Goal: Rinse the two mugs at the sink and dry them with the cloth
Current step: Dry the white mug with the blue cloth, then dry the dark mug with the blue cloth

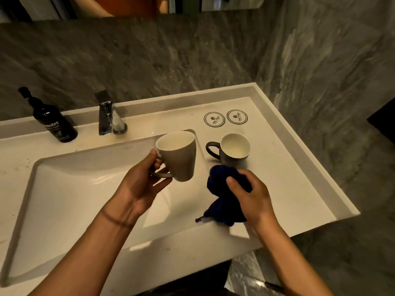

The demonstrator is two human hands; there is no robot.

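While the left hand grips the rigid, likely slippery pale mug by its handle over the basin's right edge, the right hand clutches the soft cloth near the dark mug on the counter.
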